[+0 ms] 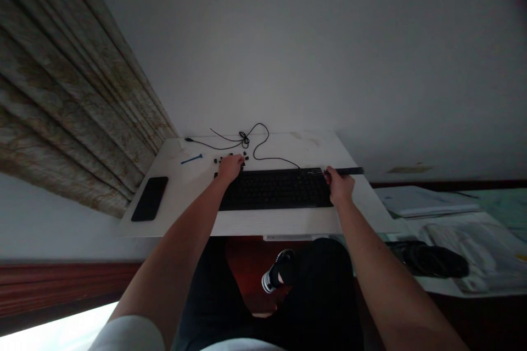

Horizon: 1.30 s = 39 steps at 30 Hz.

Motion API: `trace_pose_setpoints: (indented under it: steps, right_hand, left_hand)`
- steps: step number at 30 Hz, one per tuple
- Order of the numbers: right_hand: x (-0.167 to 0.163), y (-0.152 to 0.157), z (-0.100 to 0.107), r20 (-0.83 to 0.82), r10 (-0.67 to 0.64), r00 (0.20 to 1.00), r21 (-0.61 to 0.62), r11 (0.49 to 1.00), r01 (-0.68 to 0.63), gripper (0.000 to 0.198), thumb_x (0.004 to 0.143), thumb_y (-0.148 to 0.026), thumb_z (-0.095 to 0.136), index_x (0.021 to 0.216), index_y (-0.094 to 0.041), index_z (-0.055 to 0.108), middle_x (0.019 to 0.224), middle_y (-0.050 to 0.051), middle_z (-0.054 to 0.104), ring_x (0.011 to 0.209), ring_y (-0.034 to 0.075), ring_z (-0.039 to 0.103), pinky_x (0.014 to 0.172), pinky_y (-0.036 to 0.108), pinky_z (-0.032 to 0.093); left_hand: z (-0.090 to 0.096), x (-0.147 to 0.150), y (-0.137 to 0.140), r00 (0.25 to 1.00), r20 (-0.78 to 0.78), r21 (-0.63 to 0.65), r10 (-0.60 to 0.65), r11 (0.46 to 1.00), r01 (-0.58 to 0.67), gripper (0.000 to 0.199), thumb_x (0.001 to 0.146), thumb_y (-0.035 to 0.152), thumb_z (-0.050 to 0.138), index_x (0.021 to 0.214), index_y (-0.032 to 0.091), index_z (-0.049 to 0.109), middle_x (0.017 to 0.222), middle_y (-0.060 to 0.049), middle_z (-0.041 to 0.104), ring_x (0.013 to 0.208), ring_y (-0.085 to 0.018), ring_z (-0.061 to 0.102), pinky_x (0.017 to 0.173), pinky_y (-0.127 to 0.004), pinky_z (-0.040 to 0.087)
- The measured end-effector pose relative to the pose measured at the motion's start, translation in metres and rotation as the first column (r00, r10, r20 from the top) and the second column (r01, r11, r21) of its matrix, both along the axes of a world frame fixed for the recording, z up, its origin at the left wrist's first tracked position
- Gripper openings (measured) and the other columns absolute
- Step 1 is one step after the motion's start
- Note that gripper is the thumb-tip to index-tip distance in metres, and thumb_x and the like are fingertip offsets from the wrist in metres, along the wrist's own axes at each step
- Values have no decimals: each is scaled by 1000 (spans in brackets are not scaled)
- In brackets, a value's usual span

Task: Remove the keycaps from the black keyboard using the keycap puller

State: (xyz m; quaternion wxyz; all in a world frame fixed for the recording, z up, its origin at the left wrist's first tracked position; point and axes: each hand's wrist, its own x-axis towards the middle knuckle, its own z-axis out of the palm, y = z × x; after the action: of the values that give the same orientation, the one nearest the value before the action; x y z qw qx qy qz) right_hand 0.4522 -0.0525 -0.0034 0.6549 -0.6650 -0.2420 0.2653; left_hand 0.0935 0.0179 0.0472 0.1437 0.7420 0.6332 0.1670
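Head view, and from where I'm standing the black keyboard lies flat near the front edge of the tabletop, right between the person's two hands. Left hand is down by its back left corner, fingers bunched over a scatter of small black pieces. Can't tell if it's pinching one or just touching. Right hand is curled in at the back right corner, against a slim dark strip that pokes out past the keyboard. Whether it's gripping that or resting on it, no idea, too dim.

My two cents: pick up those little bits one at a time with fingertips, don't sweep them, they look easy to lose. I'd keep them in one tight pile and let the right side steady the keyboard so it doesn't skate. Watch the knotted cable behind, a snag could drag everything. Blue tool is just left of the pile, easy reach. More light would probably help too, tbh.
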Motion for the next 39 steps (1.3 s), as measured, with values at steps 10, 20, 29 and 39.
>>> trace_pose_setpoints:
  steps: [10, 20, 29, 39]
  right_hand:
    - [-1, 0, 0, -1, -8, 1000, 11, 1000, 8, 24, 65, -36, 77, 68, -15, 66, 56, 2, 63, 46, 12, 54, 38, 22, 41]
    - [2, 2, -6, 0, 3, 1000, 9, 1000, -3, 26, 66, -36, 78, 69, -14, 64, 58, 2, 64, 48, 12, 56, 39, 21, 42]
    - [-12, 2, 19, 89, 58, 994, 3, 998, -58, 26, 68, -37, 77, 72, -13, 66, 61, 2, 66, 49, 12, 58, 44, 21, 44]
    - [-149, -1, 68, 110, 615, 781, -141, 787, -600, 17, 78, -30, 74, 81, -14, 68, 67, 5, 70, 60, 17, 68, 50, 24, 55]
  left_hand:
    - [-6, 19, -32, 992, 79, 209, -98, 975, 79, 28, 94, 11, 47, 106, 19, 71, 112, -9, 70, 112, -22, 61, 103, -36, 46]
    - [-25, 37, -75, 971, 186, 155, -151, 980, 123, 27, 88, 9, 53, 107, 19, 68, 108, -7, 70, 109, -22, 62, 103, -39, 47]
    - [-26, 34, -75, 954, 271, 118, -130, 988, 101, 40, 80, 2, 53, 114, 19, 65, 106, -7, 68, 106, -21, 62, 102, -38, 48]
    - [-24, 35, -77, 961, 244, 148, -133, 984, 98, 39, 81, 12, 62, 119, 20, 61, 112, -7, 66, 108, -23, 62, 101, -38, 48]
